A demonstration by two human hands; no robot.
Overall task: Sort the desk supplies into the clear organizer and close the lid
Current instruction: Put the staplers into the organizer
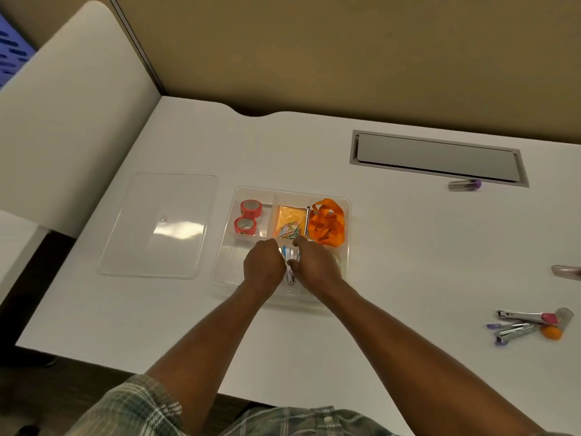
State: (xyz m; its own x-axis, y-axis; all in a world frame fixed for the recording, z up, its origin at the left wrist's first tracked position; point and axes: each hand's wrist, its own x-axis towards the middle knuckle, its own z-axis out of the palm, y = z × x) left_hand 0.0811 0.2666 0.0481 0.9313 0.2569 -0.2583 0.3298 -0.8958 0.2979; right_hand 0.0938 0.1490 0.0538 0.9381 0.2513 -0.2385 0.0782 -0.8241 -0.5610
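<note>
The clear organizer (346, 215) sits mid-table. Its back compartments hold two red tape rolls (247, 217), an orange packet with coloured paper clips (290, 225) and an orange ribbon (327, 223). Both hands are over its front compartment. My left hand (263, 267) is curled, fingers closed. My right hand (314, 262) pinches small silver and blue staplers (290, 262) lying between the two hands. The clear lid (160, 225) lies flat to the left of the organizer. What my left hand touches is hidden.
More small staplers and an orange item (528, 325) lie at the right. A clear tube with a purple cap (464, 184) rests by the grey cable hatch (437, 157). Another small case (566, 272) is at the right edge. A white partition stands at the left.
</note>
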